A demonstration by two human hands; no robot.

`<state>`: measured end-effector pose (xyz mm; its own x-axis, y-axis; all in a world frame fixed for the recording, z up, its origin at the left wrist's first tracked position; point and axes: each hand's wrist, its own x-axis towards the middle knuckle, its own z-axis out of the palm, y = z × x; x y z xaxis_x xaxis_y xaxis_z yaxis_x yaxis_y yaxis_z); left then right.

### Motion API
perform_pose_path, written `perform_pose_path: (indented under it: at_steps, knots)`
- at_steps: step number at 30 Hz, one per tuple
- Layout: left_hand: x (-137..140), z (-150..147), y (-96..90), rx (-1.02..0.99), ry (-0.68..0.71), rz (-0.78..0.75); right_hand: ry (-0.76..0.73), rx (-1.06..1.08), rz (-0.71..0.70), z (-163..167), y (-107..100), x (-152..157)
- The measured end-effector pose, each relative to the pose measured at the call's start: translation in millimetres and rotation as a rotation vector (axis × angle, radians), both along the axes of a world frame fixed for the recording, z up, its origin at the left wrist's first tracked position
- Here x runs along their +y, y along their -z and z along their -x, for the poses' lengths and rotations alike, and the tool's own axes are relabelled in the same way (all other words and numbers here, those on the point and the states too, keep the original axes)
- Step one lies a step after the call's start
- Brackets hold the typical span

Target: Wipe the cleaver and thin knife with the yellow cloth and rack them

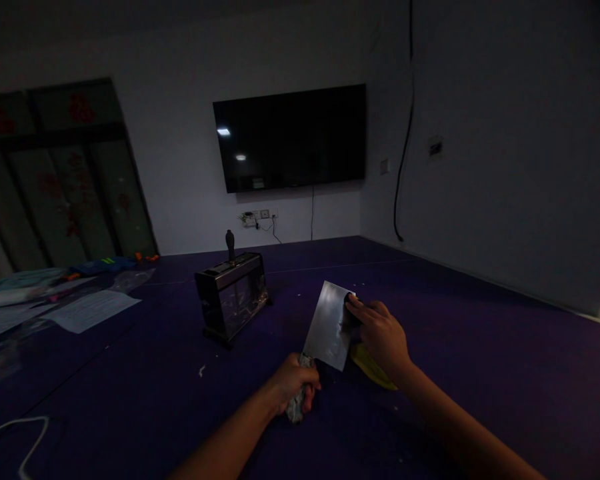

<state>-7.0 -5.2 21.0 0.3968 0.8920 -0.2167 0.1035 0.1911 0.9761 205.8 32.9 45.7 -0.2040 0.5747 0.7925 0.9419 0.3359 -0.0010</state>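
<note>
over the purple tabletop (155, 387), a cleaver (326, 323) is set between the hands: its mottled pale handle (295, 408) is gripped by the left hand (291, 385), while a dark object (351, 312) is held at its blade by the right hand (381, 333), beneath which a yellow item (373, 369) is seen.

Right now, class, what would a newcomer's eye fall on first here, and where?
First, the bright, broad metal blade at lower centre: the left hand grips its handle, and the right hand holds a dark item at the blade's right side. Next, the dark box left of the blade on the purple surface, and the large black television on the wall behind.
</note>
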Motion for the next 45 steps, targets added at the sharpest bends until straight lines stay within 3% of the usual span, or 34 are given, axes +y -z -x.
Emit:
perform_pose_path:
  at_steps: [14,21,30,36,45]
  knots:
    - [-0.7,-2.3,-1.7,0.155,0.084,0.055,-0.143,-0.103,0.005,20.4,-0.5,-8.6]
    - [-0.7,-2.8,1.1,0.112,0.038,0.054,-0.123,-0.111,-0.035,21.2,0.3,-7.4]
    - [1.1,-0.2,2.7,-0.012,-0.082,0.005,-0.079,-0.078,0.028,11.0,3.5,-1.0]
    - [1.9,0.7,1.7,-0.082,-0.072,0.007,-0.060,-0.076,0.056,11.0,2.3,-2.6]
    - [-3.4,-2.4,-2.9,0.070,-0.018,0.049,-0.129,-0.134,0.011,25.4,2.0,-10.4]
